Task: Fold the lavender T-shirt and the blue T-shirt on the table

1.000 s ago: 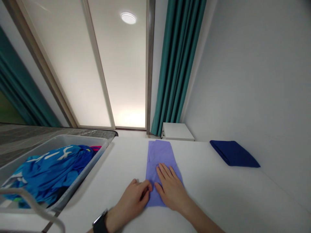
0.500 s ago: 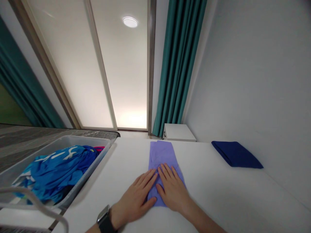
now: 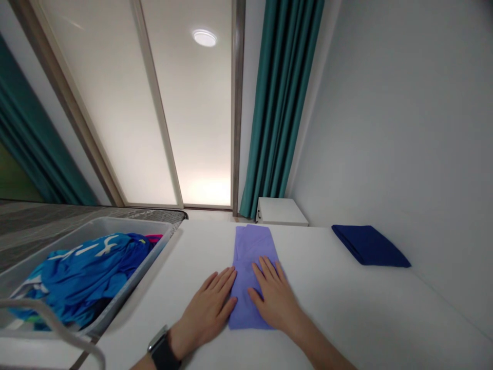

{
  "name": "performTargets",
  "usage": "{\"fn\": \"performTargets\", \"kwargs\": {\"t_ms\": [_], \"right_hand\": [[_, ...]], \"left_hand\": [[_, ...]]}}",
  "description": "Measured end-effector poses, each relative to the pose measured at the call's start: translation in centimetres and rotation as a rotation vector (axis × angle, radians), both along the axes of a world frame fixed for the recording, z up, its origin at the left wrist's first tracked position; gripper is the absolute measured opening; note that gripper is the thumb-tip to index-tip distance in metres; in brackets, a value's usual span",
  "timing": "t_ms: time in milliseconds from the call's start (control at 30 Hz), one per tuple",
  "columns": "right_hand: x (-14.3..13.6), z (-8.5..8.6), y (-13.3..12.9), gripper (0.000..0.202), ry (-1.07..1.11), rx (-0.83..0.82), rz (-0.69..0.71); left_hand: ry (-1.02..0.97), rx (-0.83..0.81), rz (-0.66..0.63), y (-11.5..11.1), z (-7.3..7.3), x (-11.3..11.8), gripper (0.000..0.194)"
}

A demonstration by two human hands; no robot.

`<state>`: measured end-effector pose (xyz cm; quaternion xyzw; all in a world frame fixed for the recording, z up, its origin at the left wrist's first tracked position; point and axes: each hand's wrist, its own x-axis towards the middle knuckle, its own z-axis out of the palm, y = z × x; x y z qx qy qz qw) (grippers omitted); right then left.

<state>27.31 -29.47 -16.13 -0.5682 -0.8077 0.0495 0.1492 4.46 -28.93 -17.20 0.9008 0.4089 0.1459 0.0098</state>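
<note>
A light purple cloth (image 3: 252, 246), folded into a long strip, lies flat on the white table (image 3: 204, 246). My right hand (image 3: 273, 295) rests palm down on its right half, fingers stretched out and holding nothing. Beside the strip's left edge, my left hand (image 3: 210, 303) lies flat with its fingertips at the fabric's border; a dark-banded watch (image 3: 164, 349) is on that wrist. What kind of garment or cloth the strip is, I cannot tell.
A folded navy cloth (image 3: 370, 246) lies at the table's right side by the wall. To the left, a plastic bin (image 3: 138, 223) holds blue clothing (image 3: 92, 270). A grey curved tube (image 3: 57, 324) crosses the lower left. Behind the table stands a small white cabinet (image 3: 281, 210).
My left hand has slid left, off the purple cloth's middle to its edge. My right hand has shifted slightly on the cloth. The view has turned a little.
</note>
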Motion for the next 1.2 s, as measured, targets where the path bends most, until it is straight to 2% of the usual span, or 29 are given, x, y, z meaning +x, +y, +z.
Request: {"fn": "performTargets", "kwargs": {"t_ms": [100,200,367,600,733,933,1200], "right_hand": [[1.5,0.2,0.7,0.058,-0.023,0.000,-0.061],[2.7,-0.1,1.2,0.060,-0.035,-0.075,-0.081],[3.0,-0.6,1.5,0.062,-0.011,-0.121,-0.066],[3.3,0.7,2.0,0.056,0.008,-0.052,-0.115],[2.4,1.3,1.0,0.052,-0.019,0.014,-0.032],[-0.1,0.6,-0.8,0.051,-0.031,0.022,0.164],[-0.6,0.5,-1.1,0.054,-0.022,-0.030,0.176]], "left_hand": [[-0.006,-0.009,0.037,0.6,0.0,-0.1,0.053],[-0.009,-0.014,0.041,1.2,-0.2,-0.3,0.053],[-0.033,-0.025,0.027,1.6,-0.3,-0.5,0.052],[-0.069,-0.074,0.061,1.9,0.0,-0.6,0.053],[-0.092,-0.058,0.042,2.0,-0.1,-0.6,0.052],[-0.103,-0.065,0.038,2.2,-0.2,-0.7,0.050],[-0.080,-0.069,-0.013,1.2,0.5,-0.3,0.057]]}}
